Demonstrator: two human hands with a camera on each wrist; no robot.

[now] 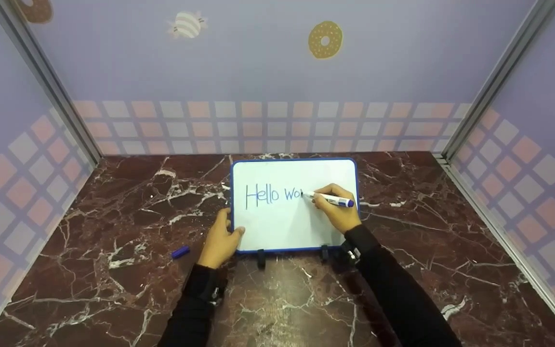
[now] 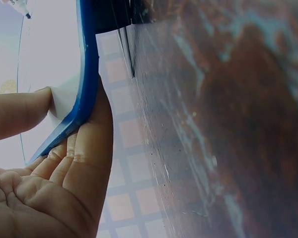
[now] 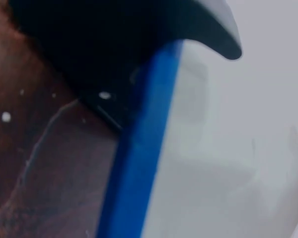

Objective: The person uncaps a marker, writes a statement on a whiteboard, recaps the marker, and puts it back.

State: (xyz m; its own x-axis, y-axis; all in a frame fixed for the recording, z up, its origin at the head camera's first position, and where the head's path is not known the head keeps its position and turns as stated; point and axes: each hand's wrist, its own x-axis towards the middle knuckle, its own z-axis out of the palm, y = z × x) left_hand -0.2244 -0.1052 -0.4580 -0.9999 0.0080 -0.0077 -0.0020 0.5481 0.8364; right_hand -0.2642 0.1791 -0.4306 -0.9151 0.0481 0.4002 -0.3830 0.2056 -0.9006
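A whiteboard (image 1: 277,231) with a blue frame stands tilted on the table, bearing handwritten blue letters (image 1: 272,193) that read "Hello Wo" and a partial stroke. My left hand (image 1: 221,241) grips its left edge; in the left wrist view the thumb (image 2: 27,110) lies on the white face and the fingers (image 2: 92,148) reach behind the frame. With my right hand (image 1: 337,214) I pinch a white marker (image 1: 331,198) with a blue end, its dark tip at the last stroke. The right wrist view mostly shows the board's blue frame (image 3: 139,163).
A blue marker cap (image 1: 180,252) lies on the dark red marbled table (image 1: 128,289), left of my left hand. Black supports (image 1: 261,258) hold the board's lower edge. Patterned walls (image 1: 258,67) enclose the table at the back and both sides.
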